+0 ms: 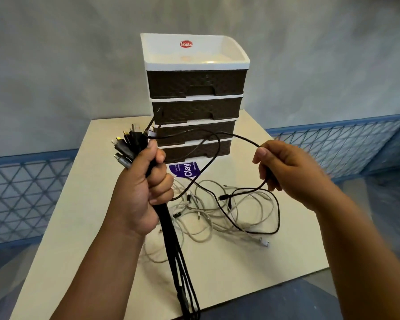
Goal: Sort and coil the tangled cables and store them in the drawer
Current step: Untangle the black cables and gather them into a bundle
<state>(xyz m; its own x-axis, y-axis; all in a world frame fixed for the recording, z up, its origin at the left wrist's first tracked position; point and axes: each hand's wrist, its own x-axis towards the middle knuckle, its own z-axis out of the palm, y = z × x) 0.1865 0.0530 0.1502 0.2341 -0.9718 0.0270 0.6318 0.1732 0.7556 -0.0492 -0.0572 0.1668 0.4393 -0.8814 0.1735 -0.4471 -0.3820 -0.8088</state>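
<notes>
My left hand is raised above the table and grips a bundle of black cables; their plugs fan out above my fist and the cords hang down past the table's front edge. My right hand pinches one thin black cable that loops from the left fist over to it, then drops into the tangle of white and black cables on the table. Behind stands a drawer unit with a white frame and several dark brown drawers, all shut.
The unit stands at the back of a cream table. A purple label lies at its base. Blue mesh railing runs to the left and right behind the table, before a grey wall.
</notes>
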